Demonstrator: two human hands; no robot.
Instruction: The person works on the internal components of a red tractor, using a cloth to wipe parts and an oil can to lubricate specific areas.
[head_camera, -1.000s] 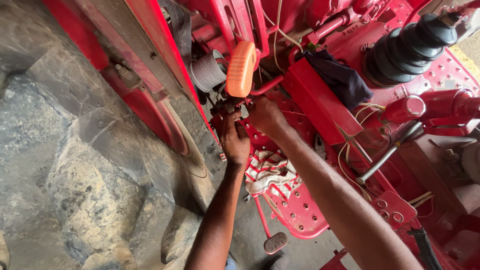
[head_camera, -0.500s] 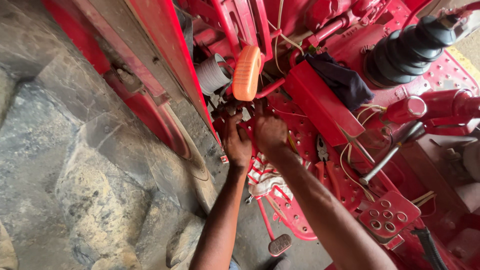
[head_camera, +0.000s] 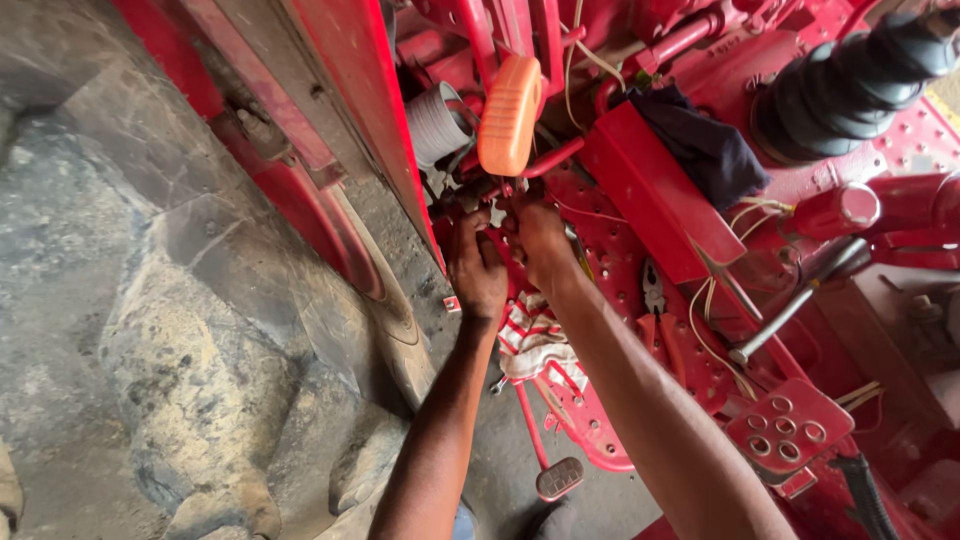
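While both sets of fingers pinch tight around a small metal fitting (head_camera: 497, 212), left hand (head_camera: 478, 270) and right hand (head_camera: 540, 243) crowd together beneath the orange knob (head_camera: 509, 114). Loose wires (head_camera: 715, 330) trail nearby; a slip could snag them or drop the fitting through the perforated red footplate (head_camera: 610, 270).

The single head-worn camera is looking steeply down from close above at both bare forearms reaching into a red metal tractor footplate (head_camera: 640, 270), with a large grey mud-caked rubber tyre (head_camera: 150, 330) filling the picture's left half.
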